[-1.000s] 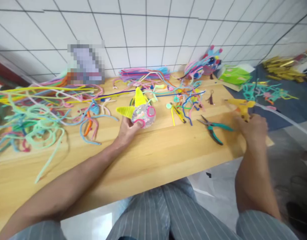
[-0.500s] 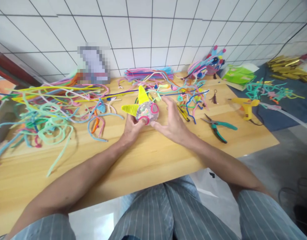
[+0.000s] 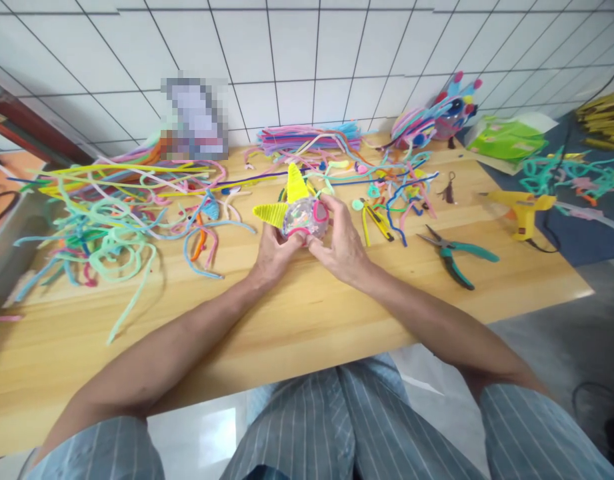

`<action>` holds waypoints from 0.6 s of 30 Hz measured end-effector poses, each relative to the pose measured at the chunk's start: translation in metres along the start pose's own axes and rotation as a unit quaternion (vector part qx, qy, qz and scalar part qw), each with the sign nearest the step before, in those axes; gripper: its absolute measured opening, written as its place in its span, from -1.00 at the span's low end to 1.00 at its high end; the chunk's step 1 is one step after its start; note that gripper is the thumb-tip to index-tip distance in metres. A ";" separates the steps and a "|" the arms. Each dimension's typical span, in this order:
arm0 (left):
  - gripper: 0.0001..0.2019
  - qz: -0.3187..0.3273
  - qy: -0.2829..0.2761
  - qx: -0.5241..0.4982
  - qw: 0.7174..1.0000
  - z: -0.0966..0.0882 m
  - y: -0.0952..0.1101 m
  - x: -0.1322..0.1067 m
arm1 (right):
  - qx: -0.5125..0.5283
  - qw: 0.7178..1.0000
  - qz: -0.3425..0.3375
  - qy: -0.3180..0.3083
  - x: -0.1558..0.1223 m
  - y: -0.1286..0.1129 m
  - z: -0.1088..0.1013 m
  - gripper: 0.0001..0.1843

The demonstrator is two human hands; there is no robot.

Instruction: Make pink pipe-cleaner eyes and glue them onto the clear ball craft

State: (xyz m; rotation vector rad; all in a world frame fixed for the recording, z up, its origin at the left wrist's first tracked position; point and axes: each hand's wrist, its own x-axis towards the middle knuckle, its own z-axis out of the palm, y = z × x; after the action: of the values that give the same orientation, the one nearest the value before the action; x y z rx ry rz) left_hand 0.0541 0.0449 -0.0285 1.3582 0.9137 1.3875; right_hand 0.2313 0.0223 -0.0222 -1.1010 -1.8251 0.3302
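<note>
Between my two hands, above the wooden table, is a clear round ball (image 3: 303, 217) with shiny coloured bits showing inside. Two yellow pointed ears (image 3: 297, 184), wound from pipe cleaner, stick out from its upper left. Pink pipe-cleaner rings (image 3: 320, 211) sit on its right and lower sides. My left hand (image 3: 277, 251) grips the ball from the lower left, thumb on the lower pink ring. My right hand (image 3: 343, 245) closes on the right side, fingers at the upper right and thumb near the bottom. Both palms hide part of the ball.
Loose pipe cleaners (image 3: 121, 247) are heaped at the left, and a bundle (image 3: 309, 138) lies by the tiled wall. Right of my hands are a yellow cutter (image 3: 378, 221), teal-handled pliers (image 3: 454, 257) and a yellow glue gun (image 3: 524, 210). A decorated clear ball (image 3: 449, 120) stands at the back right.
My right hand has closed in from standing partly apart and now holds the ball's right side. The left hand keeps its grip. The whole view has shifted slightly.
</note>
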 end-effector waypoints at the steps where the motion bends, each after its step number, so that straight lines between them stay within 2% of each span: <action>1: -0.25 0.001 -0.004 0.002 1.000 0.000 0.001 0.000 | -0.005 1.000 -0.004 0.003 0.000 0.000 0.000 -0.09; 18: -0.16 -0.014 -0.037 0.014 0.999 0.000 0.006 -0.002 | -0.030 0.999 -0.007 0.013 0.000 -0.004 -0.003 -0.16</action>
State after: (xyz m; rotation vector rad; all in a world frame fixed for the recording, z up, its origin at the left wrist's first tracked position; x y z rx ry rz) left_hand 0.0528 0.0419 -0.0235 1.4042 0.9027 1.3000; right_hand 0.2316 0.0198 -0.0184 -1.1286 -1.8289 0.2539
